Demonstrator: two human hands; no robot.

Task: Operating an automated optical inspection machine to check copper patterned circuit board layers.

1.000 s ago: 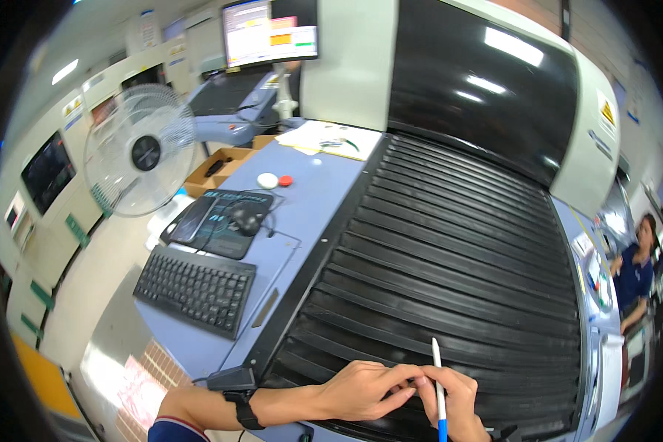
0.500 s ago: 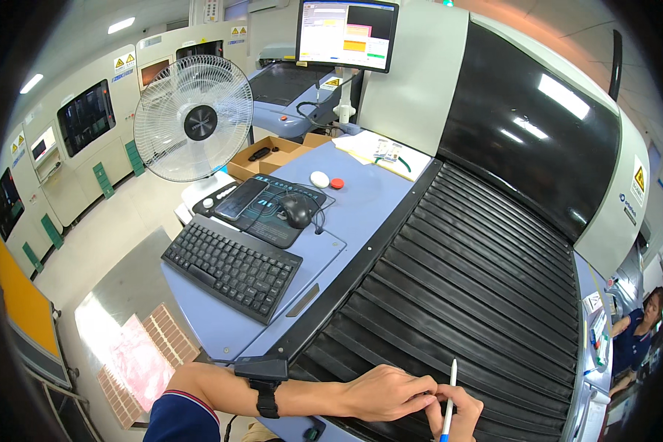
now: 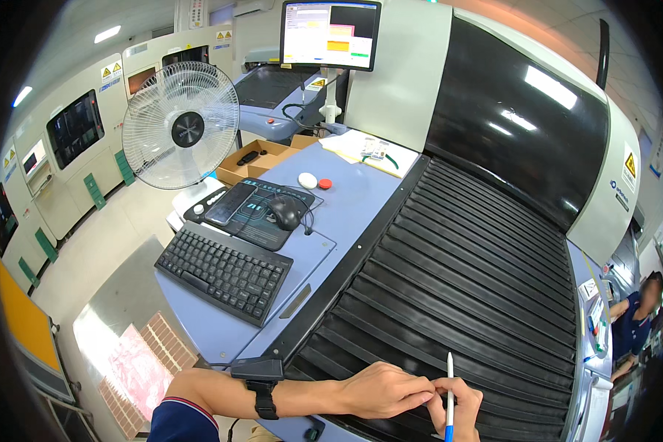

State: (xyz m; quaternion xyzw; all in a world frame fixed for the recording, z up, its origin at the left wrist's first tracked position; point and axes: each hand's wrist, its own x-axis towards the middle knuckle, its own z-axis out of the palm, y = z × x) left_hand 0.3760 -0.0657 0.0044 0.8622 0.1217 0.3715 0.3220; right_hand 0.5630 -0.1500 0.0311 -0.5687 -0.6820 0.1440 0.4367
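Gripping the white-and-blue pen (image 3: 450, 381) tip-up in our curled right hand (image 3: 462, 409), we have it over the near end of the black ribbed bellows cover (image 3: 460, 258); no writing looks under way. Our left hand (image 3: 387, 390), fingers bent, meets the right's fingertips; whether it pinches anything, we cannot tell. How much handwork is finished or left does not show.

At 5 o'clock the pen (image 3: 450, 405) looks like smooth plastic. The pleated cover (image 3: 457, 283) at 4 is black and rubbery with a dull sheen; the window (image 3: 501, 169) at 2 is glossy. Toward 8 lie a matt plastic keyboard (image 3: 225, 271) and a shiny metal table (image 3: 141, 283). At 11, a plain cardboard box (image 3: 274, 159); at 7, a cloth sleeve (image 3: 180, 423).
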